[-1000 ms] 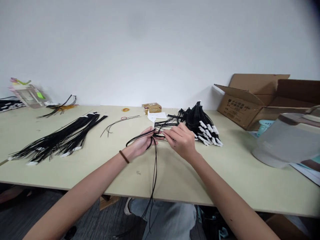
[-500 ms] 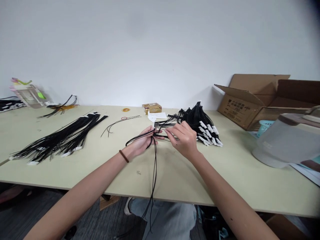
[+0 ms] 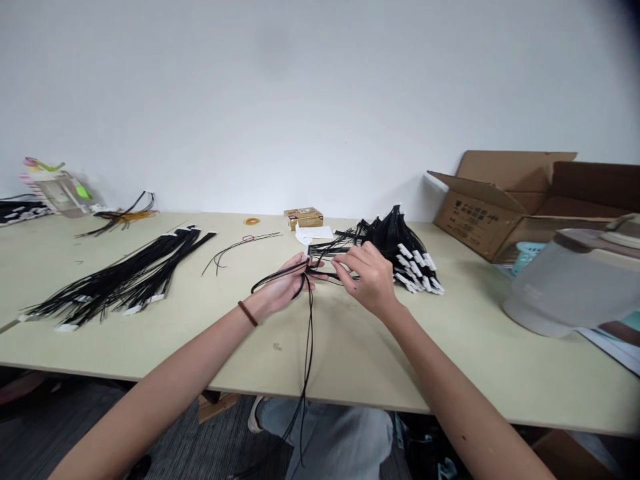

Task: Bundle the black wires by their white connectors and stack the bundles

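My left hand (image 3: 291, 283) is closed around a bundle of thin black wires (image 3: 309, 333). Some of these wires loop back over the wrist, and others hang down past the table's front edge. A small white connector (image 3: 307, 251) shows just above its fingers. To the right, my right hand (image 3: 367, 273) pinches thumb to forefinger on what looks like one thin black wire coming from the bundle. The wire's tip at the fingers is too small to make out. Behind the right hand lies a big heap of black wire harnesses (image 3: 393, 233) with white connectors.
More black harnesses (image 3: 125, 273) lie spread at the left. Loose wires (image 3: 235, 250), a yellow ring (image 3: 251, 221), a small gold box (image 3: 303, 217) and white paper (image 3: 317, 232) are in the middle. An open carton (image 3: 480, 217) and a grey translucent jug (image 3: 565, 287) stand at the right.
My right hand has shifted very slightly, its pinched fingertips a little farther right of the left hand. The left hand stays in place with the wires.
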Tool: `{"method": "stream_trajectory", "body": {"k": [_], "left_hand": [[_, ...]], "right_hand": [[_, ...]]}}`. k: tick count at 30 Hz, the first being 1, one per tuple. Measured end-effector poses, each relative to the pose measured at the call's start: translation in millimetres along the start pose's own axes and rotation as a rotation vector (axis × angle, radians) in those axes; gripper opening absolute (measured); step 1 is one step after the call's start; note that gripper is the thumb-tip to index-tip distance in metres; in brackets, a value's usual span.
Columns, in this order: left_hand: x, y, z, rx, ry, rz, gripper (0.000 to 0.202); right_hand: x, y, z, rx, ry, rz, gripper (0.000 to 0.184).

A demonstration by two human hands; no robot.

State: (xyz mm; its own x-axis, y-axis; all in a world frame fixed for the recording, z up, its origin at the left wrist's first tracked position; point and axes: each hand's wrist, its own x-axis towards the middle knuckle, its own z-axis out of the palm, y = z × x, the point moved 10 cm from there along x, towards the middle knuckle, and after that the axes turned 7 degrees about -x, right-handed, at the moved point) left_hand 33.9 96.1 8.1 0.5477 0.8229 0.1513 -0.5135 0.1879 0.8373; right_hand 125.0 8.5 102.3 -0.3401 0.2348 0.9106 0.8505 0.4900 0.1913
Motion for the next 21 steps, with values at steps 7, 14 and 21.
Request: {"method": "stream_trajectory", "body": {"k": [7,14,21], "left_hand": [[-0.4,-0.9,-0.6,-0.009,0.003,-0.001,0.018],[-1.8,0.8,0.5,0.023,0.023,0.004,0.018],[-6.2,-2.1,10.5,0.029,0.002,-0.028,0.014]], "right_hand": [[-0.1,1.4,1.6,0.012,-0.009,0.005,0.008],[-0.3,-0.2,0.7,0.025,0.005,0.01,0.008],[-3.4,-15.3,2.6,-0.056,0.027,-0.029,0.009]]}}
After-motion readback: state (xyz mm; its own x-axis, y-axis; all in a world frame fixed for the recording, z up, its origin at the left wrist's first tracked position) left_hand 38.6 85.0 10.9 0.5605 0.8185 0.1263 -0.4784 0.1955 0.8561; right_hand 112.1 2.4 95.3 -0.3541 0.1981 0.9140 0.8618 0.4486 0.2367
